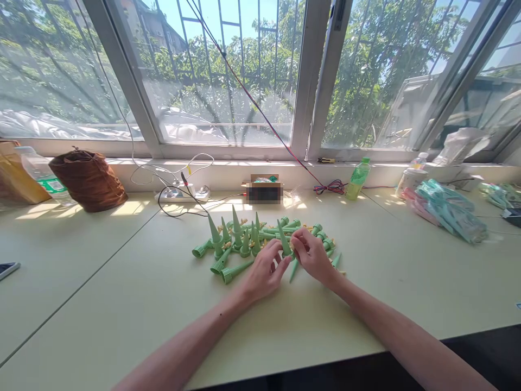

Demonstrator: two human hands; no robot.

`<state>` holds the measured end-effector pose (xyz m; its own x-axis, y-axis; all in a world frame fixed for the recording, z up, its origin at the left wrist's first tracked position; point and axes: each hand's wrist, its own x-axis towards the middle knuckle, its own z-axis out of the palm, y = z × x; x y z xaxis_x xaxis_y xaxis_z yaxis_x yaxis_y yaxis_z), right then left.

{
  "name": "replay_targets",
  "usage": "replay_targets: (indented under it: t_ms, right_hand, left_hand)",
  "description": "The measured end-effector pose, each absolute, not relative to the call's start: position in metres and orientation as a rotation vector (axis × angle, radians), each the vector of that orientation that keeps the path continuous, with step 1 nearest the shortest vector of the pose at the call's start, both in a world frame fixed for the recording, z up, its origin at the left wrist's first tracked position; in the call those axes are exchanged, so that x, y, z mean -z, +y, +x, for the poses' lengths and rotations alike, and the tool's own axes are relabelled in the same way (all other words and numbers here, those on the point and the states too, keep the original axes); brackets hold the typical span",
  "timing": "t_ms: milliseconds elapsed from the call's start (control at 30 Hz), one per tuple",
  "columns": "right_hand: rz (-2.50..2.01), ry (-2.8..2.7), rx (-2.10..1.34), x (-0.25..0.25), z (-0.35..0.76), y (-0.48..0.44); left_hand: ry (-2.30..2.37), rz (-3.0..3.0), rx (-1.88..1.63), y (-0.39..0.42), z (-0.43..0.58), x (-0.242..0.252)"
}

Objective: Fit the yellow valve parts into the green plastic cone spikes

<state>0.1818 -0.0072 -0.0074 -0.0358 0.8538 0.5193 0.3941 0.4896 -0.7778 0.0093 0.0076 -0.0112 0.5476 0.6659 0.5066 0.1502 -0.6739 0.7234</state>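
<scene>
Left of the heap of green plastic cones (pixel 268 235) stands a crinkled brown cylindrical bag (pixel 90 179). At the heap's near side, the left hand (pixel 266 266) holds one pointed green plastic cone (pixel 284 239) nearly upright in half-curled fingers; the right hand (pixel 313 256) bunches its fingertips at the base, grip hidden.

Brightly lit through a row of windows (pixel 175 98), set in grey frames (pixel 311 81), barred outside by a grille (pixel 230 23) and backed by leafy trees (pixel 374 87) under blue sky (pixel 250 11). Furnished with a pale green table (pixel 122 304), seamed, sun-streaked along the low white wall (pixel 232 176).
</scene>
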Motion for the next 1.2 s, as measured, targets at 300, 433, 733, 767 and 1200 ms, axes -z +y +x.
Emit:
replay_targets:
  t_ms: [300, 433, 733, 767, 1200]
  right_hand:
    - [-1.099, -1.652, -0.5, 0.0061, 0.1812, -0.0073]
    - [-1.107, -1.662, -0.489, 0.0061, 0.1809, -0.0071]
    - [-1.113, -1.651, -0.506, 0.008, 0.181, -0.0062]
    - [-1.116, -1.647, -0.506, 0.0077, 0.1805, -0.0065]
    - [-1.054, -1.519, -0.522, 0.0106, 0.1755, -0.0082]
  left_hand:
    - [0.622, 2.258, -1.123, 0.0092, 0.0083, 0.0108]
    - [0.661, 2.334, -1.103, 0.0126, 0.0058, 0.0145]
    - [0.805, 2.536, -1.129, 0.0164, 0.0025, 0.0185]
    - [0.831, 2.535, -1.131, 0.016, 0.0031, 0.0183]
    - [1.168, 2.321, -1.109, 0.0138, 0.0092, 0.0165]
